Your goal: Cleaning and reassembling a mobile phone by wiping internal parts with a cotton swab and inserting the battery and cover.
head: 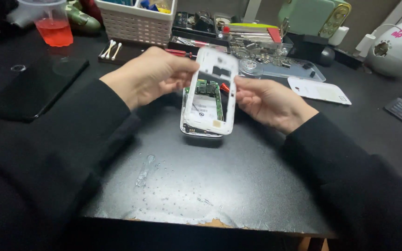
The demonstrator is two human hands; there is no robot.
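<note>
My left hand [150, 79] grips the upper left edge of a white plastic phone frame [211, 90], tilted up off the phone body. My right hand [268, 102] holds the right side of the phone body [201, 131], whose green circuit board [209, 88] shows through the frame's opening. A small red part [224, 87] peeks out by my right fingertips. Both are held just above the black table [201, 176]. Both arms wear black sleeves.
A white phone back cover [318, 90] lies at the right. A black tablet [33, 88] lies at the left, with a cup of red liquid [53, 23] behind it. A white basket [136, 18], tool trays [247, 32], cotton swabs [111, 49] and a clear plastic tray [284, 67] line the back. Water droplets [164, 186] sit near the front edge.
</note>
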